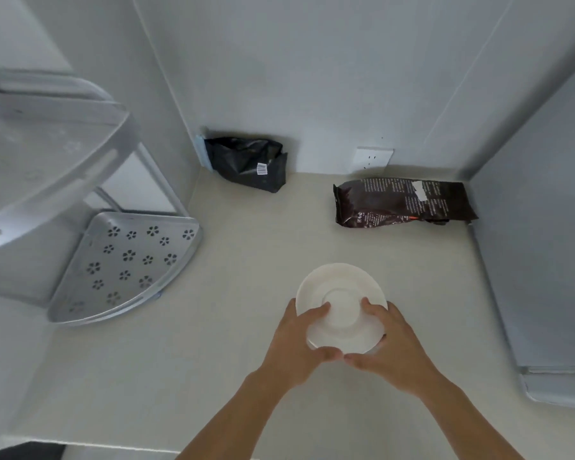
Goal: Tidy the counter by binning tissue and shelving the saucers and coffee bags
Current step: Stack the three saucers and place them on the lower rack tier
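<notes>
- Head view, hands: the left hand (294,340) and right hand (390,343) are both closed around the near rim of the saucers (341,305), thumbs lying on the upper face and fingers curled beneath. The fingertips of the two hands almost meet at the near edge.
- Head view, saucers: two rims appear, one offset behind the other, suggesting a stack of two. Whether the stack rests on the counter (246,327) or is just clear of it cannot be told. It lies in the middle of the counter, toward the near edge.
- Head view, destination: the corner shelf rack (123,263) stands at the counter's left edge; its perforated lower tier is bare, and an upper tier overhangs it.
- Head view, remaining items: one coffee bag (402,202) lies flat in the far right corner; a second, crumpled bag (246,162) leans in the far left corner. No tissue is visible.
- Step in hand (judgement): shelving the saucers.
- Next move (judgement): carry the stack level to the left and slide it onto a tier, keeping both saucers aligned and clear of the upper tier's lip.
</notes>
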